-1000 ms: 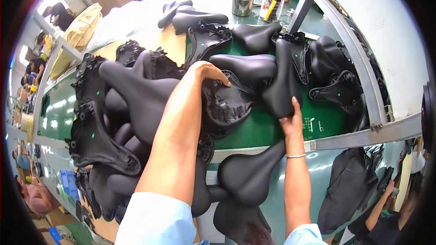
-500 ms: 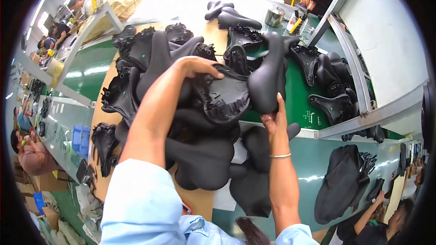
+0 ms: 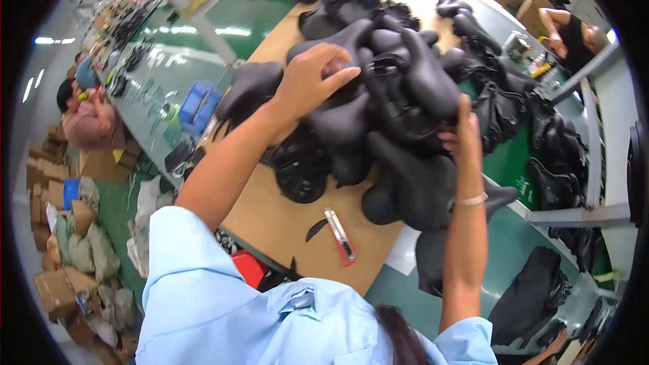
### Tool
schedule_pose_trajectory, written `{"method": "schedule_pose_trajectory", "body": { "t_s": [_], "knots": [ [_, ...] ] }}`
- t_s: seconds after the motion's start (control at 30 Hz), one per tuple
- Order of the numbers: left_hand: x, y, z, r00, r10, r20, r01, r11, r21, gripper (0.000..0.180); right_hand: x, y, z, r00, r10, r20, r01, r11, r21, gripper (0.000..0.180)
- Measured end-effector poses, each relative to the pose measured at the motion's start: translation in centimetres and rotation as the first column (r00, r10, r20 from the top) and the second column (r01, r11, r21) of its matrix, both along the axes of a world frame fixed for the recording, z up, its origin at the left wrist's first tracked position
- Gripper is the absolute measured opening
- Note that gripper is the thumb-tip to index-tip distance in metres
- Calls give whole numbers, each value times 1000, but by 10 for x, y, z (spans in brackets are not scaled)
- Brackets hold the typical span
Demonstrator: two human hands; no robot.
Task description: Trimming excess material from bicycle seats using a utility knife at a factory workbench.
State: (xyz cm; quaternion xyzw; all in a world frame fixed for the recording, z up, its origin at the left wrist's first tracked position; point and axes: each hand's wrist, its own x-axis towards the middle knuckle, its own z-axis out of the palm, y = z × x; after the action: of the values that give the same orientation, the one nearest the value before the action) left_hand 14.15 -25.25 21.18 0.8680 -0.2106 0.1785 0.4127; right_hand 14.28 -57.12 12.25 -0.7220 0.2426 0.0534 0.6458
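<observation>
Black bicycle saddles lie in a heap in front of me, some with smooth covers up and some with ribbed undersides showing. My right hand (image 3: 463, 136) grips the wide rear end of one smooth saddle (image 3: 427, 76) at the heap's right side. My left hand (image 3: 316, 76) is over the heap's left part, thumb and fingers apart, with nothing visible in it. Beneath it is another smooth saddle (image 3: 341, 118); whether the hand touches it, I cannot tell. An underside-up saddle shell (image 3: 302, 172) lies nearer to me.
A red-handled utility knife (image 3: 339, 236) and a black scrap (image 3: 316, 230) lie on the brown board (image 3: 270, 230). More saddles (image 3: 554, 179) sit at the right by a metal frame (image 3: 581, 216). A blue bin (image 3: 198, 107) stands left. Co-workers sit left and far right.
The view has swung, so the heap appears further right and the knife is in full view. My left hand has come off the upturned shell; my right hand still grips a smooth saddle.
</observation>
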Motion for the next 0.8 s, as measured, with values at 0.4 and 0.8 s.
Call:
{"method": "schedule_pose_trajectory", "body": {
  "t_s": [0.4, 0.8],
  "knots": [
    [-220, 228, -204, 942, -120, -314, 272, 821, 503, 36, -296, 182, -131, 785, 616, 65, -284, 452, -846, 45],
    [-211, 278, -238, 908, -320, -270, 409, 817, 407, 26, -311, 236, -177, 865, 483, 134, -31, 317, -948, 49]
  ]
}}
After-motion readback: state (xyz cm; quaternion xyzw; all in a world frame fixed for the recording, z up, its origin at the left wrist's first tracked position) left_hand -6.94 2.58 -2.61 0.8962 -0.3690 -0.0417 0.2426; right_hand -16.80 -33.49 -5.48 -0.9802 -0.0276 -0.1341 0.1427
